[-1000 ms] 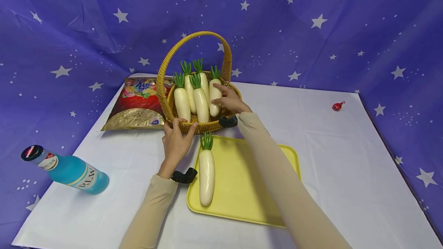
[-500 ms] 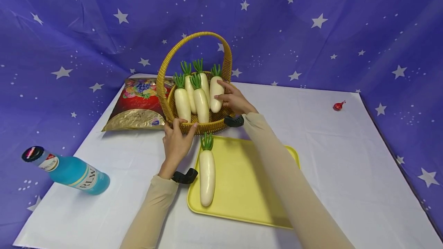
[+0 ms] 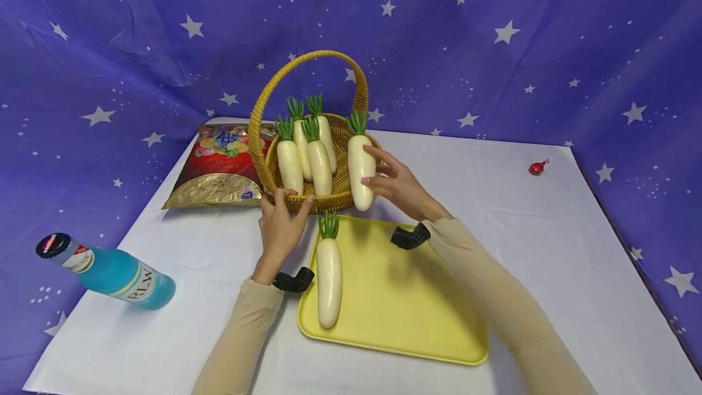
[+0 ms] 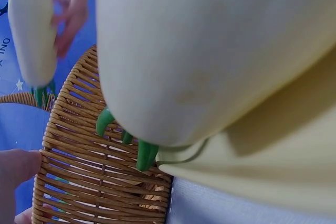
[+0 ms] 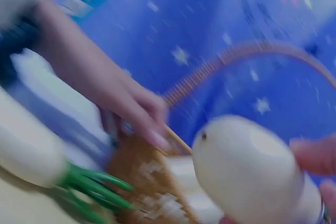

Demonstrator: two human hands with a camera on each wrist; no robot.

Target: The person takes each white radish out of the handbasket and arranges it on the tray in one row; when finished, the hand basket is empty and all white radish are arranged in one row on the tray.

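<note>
My right hand point(image 3: 404, 189) grips a white radish point(image 3: 361, 169) with green leaf stubs, held over the right front rim of the wicker basket point(image 3: 341, 201). Its fingers and thumb wrap the radish from the right; the right wrist view shows its blunt end close up. My left hand point(image 3: 280, 229) grips the front rim of the basket, the fingers over the edge. Several more radishes point(image 3: 319, 163) stand inside, leaves up. Another radish point(image 3: 329, 282) lies lengthwise on the left part of a yellow tray point(image 3: 406, 316), its leaves toward the basket.
A red and gold candy bag point(image 3: 219, 166) lies left of the basket, behind its handle. Nearer on the left stands a blue bottle point(image 3: 131, 279) with a black cap. Far right on the white cloth sits a small red onion-like item point(image 3: 538, 167).
My right hand has lifted the radish out of the right side of the basket and brought it right and toward me. My left hand stays on the rim.
</note>
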